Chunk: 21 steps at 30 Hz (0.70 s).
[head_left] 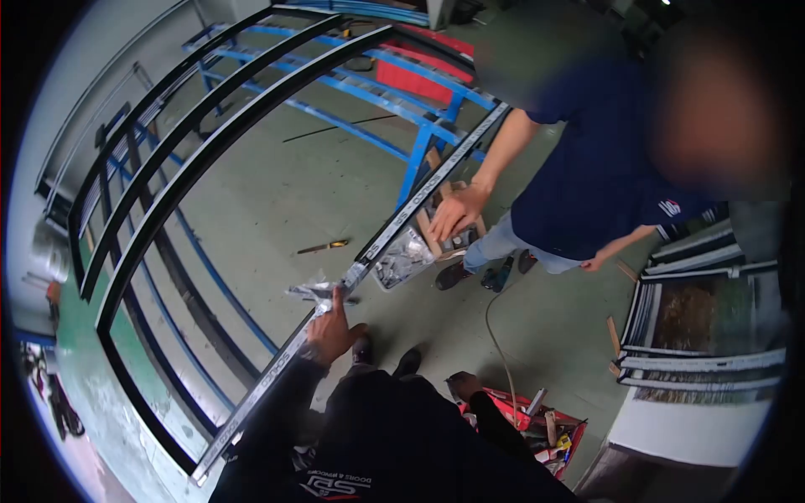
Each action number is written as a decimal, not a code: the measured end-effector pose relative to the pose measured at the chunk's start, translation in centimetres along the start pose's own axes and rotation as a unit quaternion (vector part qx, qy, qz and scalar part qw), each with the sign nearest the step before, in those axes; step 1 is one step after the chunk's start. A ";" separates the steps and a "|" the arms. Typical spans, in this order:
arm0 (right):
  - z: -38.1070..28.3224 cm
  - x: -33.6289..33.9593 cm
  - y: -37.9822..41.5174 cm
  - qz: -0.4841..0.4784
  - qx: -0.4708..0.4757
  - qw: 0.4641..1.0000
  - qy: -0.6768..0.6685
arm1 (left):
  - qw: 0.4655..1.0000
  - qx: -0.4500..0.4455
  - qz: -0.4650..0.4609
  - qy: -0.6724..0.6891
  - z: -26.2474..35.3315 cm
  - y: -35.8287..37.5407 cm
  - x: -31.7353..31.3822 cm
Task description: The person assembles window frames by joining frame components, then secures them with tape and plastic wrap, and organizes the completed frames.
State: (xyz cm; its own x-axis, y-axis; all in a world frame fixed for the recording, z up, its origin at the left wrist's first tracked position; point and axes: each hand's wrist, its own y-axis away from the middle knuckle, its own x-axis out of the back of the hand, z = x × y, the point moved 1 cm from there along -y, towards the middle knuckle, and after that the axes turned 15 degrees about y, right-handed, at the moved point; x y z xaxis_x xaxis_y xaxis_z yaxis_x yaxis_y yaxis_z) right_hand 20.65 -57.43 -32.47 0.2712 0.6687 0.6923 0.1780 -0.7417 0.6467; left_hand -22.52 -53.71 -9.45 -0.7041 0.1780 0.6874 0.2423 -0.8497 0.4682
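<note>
My left hand (334,328) lies on the near bar of a large black window frame (277,362), its index finger stretched out and its thumb apart. The fingertip touches crumpled, silvery protective film (317,290), which is loose on the bar's printed strip. My right hand (464,386) is low beside my body, close to a red toolbox (524,411). It is dark and small in view, and I cannot make out its fingers.
Blue trestles (369,90) support the frame. Across from me stands a person in a dark shirt (583,159), one hand (459,210) beside the bar. Below are a plastic bag of parts (405,258), a yellow-handled tool (323,247) and a hose (495,335). More frames (704,362) stand at right.
</note>
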 end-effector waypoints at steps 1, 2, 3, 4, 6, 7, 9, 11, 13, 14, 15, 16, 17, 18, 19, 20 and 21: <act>-2.1 1.4 1.3 0.003 -0.019 1.000 0.019 | 0.999 -0.012 0.037 0.019 -0.6 -0.9 -0.5; -1.9 0.4 0.7 0.012 -0.027 0.999 0.031 | 0.990 -0.088 0.094 0.051 -1.3 -1.3 -0.7; -3.2 0.4 1.5 0.031 -0.021 0.999 0.004 | 0.982 -0.179 0.014 0.054 -3.7 -2.0 -0.6; -3.8 0.5 2.1 0.038 -0.028 0.999 -0.006 | 0.990 -0.134 0.030 0.020 -2.2 -1.6 0.2; -4.4 0.1 3.0 0.044 -0.093 0.993 -0.055 | 0.985 -0.110 0.064 0.114 -2.8 -1.8 1.0; -4.3 0.0 3.4 0.063 -0.108 0.989 -0.077 | 0.973 -0.175 0.115 0.099 -2.3 -1.8 1.8; -4.5 -1.0 5.3 0.099 -0.171 0.973 -0.122 | 0.943 -0.266 0.198 -0.015 -3.2 -2.8 2.3; -4.4 -2.0 8.0 0.144 -0.229 0.951 -0.150 | 0.948 -0.291 0.103 -0.072 -5.7 -4.5 2.5; -4.0 -2.8 10.6 0.164 -0.302 0.914 -0.214 | 0.958 -0.279 -0.005 -0.060 -7.0 -5.6 2.6; -3.3 -3.7 11.2 0.168 -0.344 0.896 -0.226 | 0.960 -0.276 -0.025 -0.044 -6.9 -5.7 2.6; -2.8 -4.3 12.3 0.178 -0.377 0.877 -0.241 | 0.963 -0.267 -0.036 -0.024 -7.0 -5.8 2.7; -2.4 -4.6 13.2 0.190 -0.404 0.859 -0.251 | 0.961 -0.270 -0.041 -0.034 -7.2 -6.1 2.8; -1.3 -5.6 13.7 0.210 -0.440 0.832 -0.264 | 0.961 -0.271 -0.040 -0.040 -7.5 -6.3 2.7; -0.3 -6.5 14.5 0.238 -0.469 0.805 -0.275 | 0.961 -0.271 -0.035 -0.044 -7.7 -6.6 2.4; 0.6 -6.4 15.9 0.245 -0.497 0.786 -0.273 | 0.955 -0.289 -0.013 -0.061 -8.1 -6.8 2.1; 2.0 -7.4 17.0 0.288 -0.509 0.768 -0.261 | 0.959 -0.276 -0.014 -0.068 -7.9 -6.6 1.9; 3.9 -8.5 18.1 0.352 -0.509 0.738 -0.269 | 0.963 -0.259 -0.009 -0.072 -7.5 -6.1 1.7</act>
State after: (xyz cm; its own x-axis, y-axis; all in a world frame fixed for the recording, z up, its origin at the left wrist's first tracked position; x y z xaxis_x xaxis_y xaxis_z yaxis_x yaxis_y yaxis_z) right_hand 25.24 -76.76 -27.85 0.3423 -0.1842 0.9213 -0.9150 -0.2884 0.2823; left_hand -30.20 -51.95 -15.34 -0.5957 0.2297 0.7697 -0.1609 -0.9729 0.1658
